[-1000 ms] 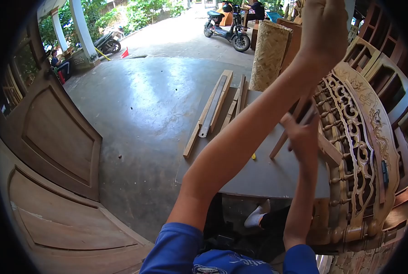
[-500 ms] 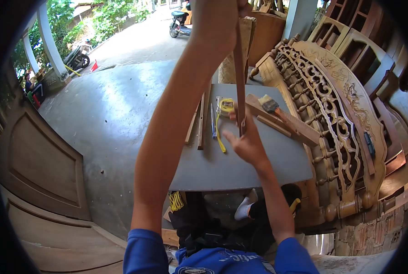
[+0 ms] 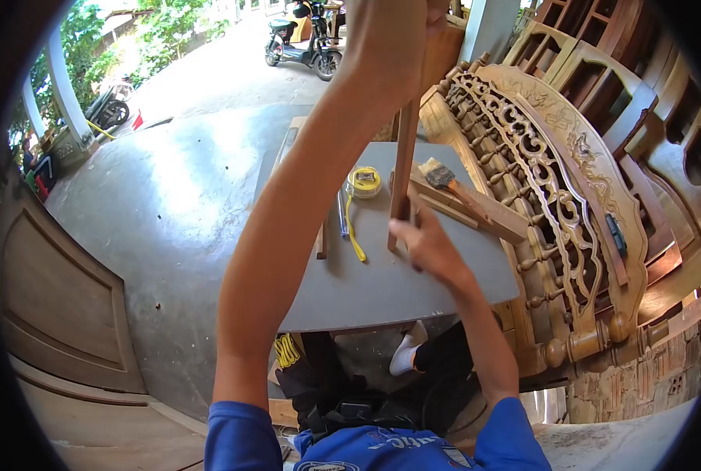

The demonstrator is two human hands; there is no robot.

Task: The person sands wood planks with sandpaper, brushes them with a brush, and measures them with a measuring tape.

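Observation:
A long, narrow wooden strip (image 3: 402, 169) stands tilted up in front of me. My left hand (image 3: 435, 17) is raised to its upper end, fingers closed on it; most of that hand is cut off by the frame top. Near the lower end, my right hand (image 3: 429, 245) grips the strip, slightly smeared by motion. On the grey table (image 3: 327, 302) lies a yellow tape measure (image 3: 364, 182) with its yellow strap, beside a slim blue pen-like tool (image 3: 342, 213). Right of the strip, a paintbrush (image 3: 438, 174) rests on wooden pieces (image 3: 491, 216).
A carved wooden panel (image 3: 574, 157) with turned spindles leans along the right side. Panelled wooden doors (image 3: 64, 294) lie at left. Another strip (image 3: 321, 242) is partly behind my left arm. A motorbike (image 3: 307, 47) stands outside at the back.
The strip's lower end has moved left and down, tilting differently, and my right hand now closes round it. The view has shifted, showing more of the motorbike.

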